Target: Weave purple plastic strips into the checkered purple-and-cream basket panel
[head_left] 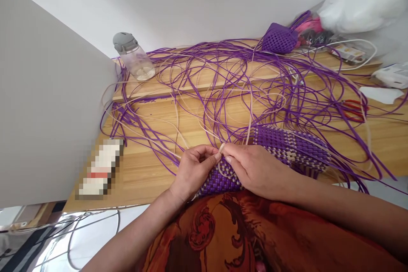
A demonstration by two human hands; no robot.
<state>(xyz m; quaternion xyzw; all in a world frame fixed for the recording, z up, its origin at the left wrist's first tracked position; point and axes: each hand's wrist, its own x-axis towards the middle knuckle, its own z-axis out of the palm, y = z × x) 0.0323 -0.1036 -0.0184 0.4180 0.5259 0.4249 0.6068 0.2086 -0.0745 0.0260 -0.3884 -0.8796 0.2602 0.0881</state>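
Note:
Close to my body, a purple and beige woven piece [219,180] made of plastic strips lies at the table's front edge. Above it, my left hand [198,169] pinches a beige strip [222,148] between thumb and fingers. My right hand [253,165] grips the same strip just to the right, its thumb and index finger pressed together. A loop of the strip hangs down over the weave. To the right of my right hand extends a larger woven section [293,144] in purple with beige checks. Whether both sections join is hidden behind my hand and forearm.
Loose purple and beige strips [223,63] tangle across the wooden table [140,178]. A bottle with a grey lid [134,57] stands back left. Red-handled scissors [354,110] lie right, a small purple woven piece [279,38] at the back. A blurred rectangular object [101,168] lies left.

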